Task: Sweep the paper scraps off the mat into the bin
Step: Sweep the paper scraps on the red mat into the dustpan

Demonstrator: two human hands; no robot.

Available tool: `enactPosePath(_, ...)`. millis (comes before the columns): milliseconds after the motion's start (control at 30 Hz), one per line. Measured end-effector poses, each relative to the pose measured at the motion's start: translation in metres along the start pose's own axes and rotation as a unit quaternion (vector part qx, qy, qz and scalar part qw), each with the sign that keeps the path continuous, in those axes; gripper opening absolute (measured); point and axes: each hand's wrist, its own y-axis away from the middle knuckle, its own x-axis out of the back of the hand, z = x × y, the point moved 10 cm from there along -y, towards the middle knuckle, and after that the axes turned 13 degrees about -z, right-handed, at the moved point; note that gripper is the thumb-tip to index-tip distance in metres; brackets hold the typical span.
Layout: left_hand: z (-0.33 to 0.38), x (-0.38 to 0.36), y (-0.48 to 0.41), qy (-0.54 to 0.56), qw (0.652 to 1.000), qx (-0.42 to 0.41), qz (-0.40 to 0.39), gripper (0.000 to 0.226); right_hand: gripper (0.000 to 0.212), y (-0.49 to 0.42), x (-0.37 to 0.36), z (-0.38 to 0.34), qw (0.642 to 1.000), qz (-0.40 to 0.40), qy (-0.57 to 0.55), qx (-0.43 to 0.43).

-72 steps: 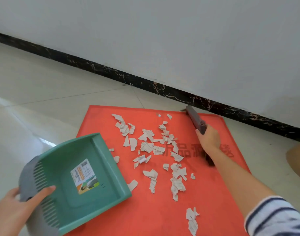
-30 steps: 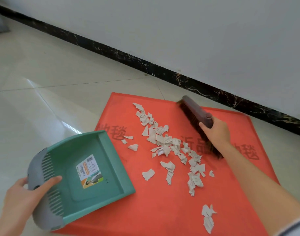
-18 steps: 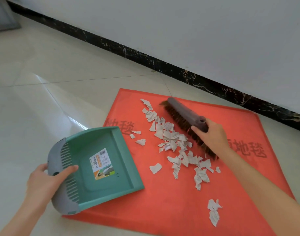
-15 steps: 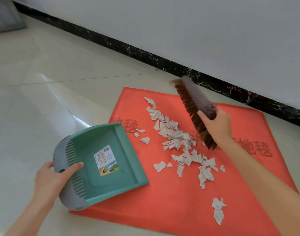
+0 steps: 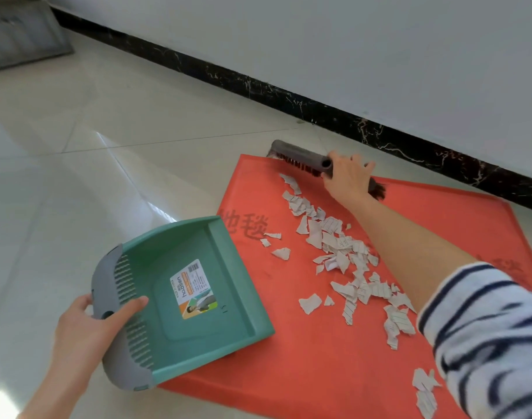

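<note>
Mat (image 5: 319,358) on glossy tiles (image 5: 77,176) beside wall (image 5: 349,40)

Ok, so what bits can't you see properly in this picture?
All in the head view:
- Handle of the brush: wrapped inside the right hand.
- Writing on the paper scraps: too small to read.
- Dark print on the mat: partly covered by the striped sleeve and scraps.
- Grey thing at top left: cut off by the edge; cannot tell what it is.

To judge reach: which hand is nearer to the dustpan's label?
Left. The left hand grips the dustpan near the label; the right hand holds the brush at the far edge of the mat.
</note>
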Motion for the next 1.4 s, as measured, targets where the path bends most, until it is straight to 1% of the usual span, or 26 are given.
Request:
enactPosePath(100, -0.001, 0.014, 0.000, -0.018, 1.000, -0.002, 0.019, 0.089, 0.027, -0.012, -0.013, -0.001, 0.996, -0.041, -0.083, -0.006)
enactPosePath(167, 0.002, 0.021, 0.001, -0.030, 0.999, -0.007, 0.025, 0.084, 0.031, -0.015, -0.024, -0.002, 0.980, -0.107, -0.166, 0.015)
enactPosePath(233, 0.001, 0.026, -0.003, -0.040, 0.999, -0.010, 0.025, 0.082, 0.027, -0.016, -0.026, -0.003, 0.961, -0.163, -0.219, 0.048)
enactPosePath(300, -0.005, 0.030, -0.006, -0.048, 0.999, -0.008, 0.022, 0.076, 0.020, -0.014, -0.023, 0.001, 0.952, -0.209, -0.211, 0.077)
enactPosePath(333, -0.007, 0.031, -0.008, -0.052, 0.998, -0.009, 0.022, 0.070, 0.020, -0.012, -0.022, 0.004, 0.947, -0.237, -0.196, 0.088)
enactPosePath(367, -0.009, 0.031, -0.010, -0.055, 0.998, -0.009, 0.022, 0.070, 0.022, -0.007, -0.022, 0.008, 0.942, -0.265, -0.179, 0.100)
enactPosePath(467, -0.013, 0.029, -0.013, -0.055, 0.998, -0.001, 0.017, 0.079, 0.023, 0.012, -0.027, 0.023, 0.927, -0.335, -0.123, 0.117)
enactPosePath(567, -0.012, 0.019, -0.014, -0.044, 0.999, -0.005, 0.004, 0.094, 0.023, 0.035, -0.028, 0.035, 0.911, -0.373, -0.104, 0.140)
enactPosePath(633, -0.010, 0.012, -0.013, -0.039, 0.999, -0.013, -0.004, 0.094, 0.028, 0.044, -0.015, 0.041, 0.913, -0.369, -0.098, 0.145)
enactPosePath(733, -0.012, 0.003, -0.012, -0.046, 0.999, -0.015, -0.009, 0.070, 0.034, 0.043, 0.016, 0.043, 0.926, -0.327, -0.115, 0.151)
enactPosePath(800, -0.015, -0.003, -0.010, -0.047, 0.999, -0.012, -0.014, 0.063, 0.037, 0.041, 0.032, 0.032, 0.930, -0.289, -0.157, 0.165)
enactPosePath(900, -0.019, -0.008, -0.009, -0.052, 0.998, -0.002, -0.021, 0.064, 0.040, 0.039, 0.030, 0.003, 0.932, -0.220, -0.239, 0.162)
enactPosePath(1033, -0.014, 0.002, -0.006, -0.069, 0.998, 0.001, -0.006, 0.072, 0.040, 0.061, -0.016, -0.041, 0.928, -0.190, -0.248, 0.203)
enactPosePath(1100, -0.013, 0.011, -0.004, -0.069, 0.998, 0.002, 0.003, 0.075, 0.043, 0.072, -0.033, -0.051, 0.923, -0.204, -0.241, 0.218)
enactPosePath(1200, -0.016, 0.023, -0.001, -0.064, 0.998, 0.005, 0.007, 0.078, 0.046, 0.078, -0.044, -0.054, 0.909, -0.249, -0.208, 0.260)
enactPosePath(1300, -0.017, 0.027, 0.004, -0.057, 0.998, 0.016, 0.007, 0.081, 0.047, 0.078, -0.044, -0.031, 0.909, -0.274, -0.184, 0.254)
enactPosePath(1400, -0.018, 0.028, 0.010, -0.054, 0.998, 0.026, 0.005, 0.096, 0.045, 0.085, -0.041, -0.005, 0.909, -0.298, -0.153, 0.248)
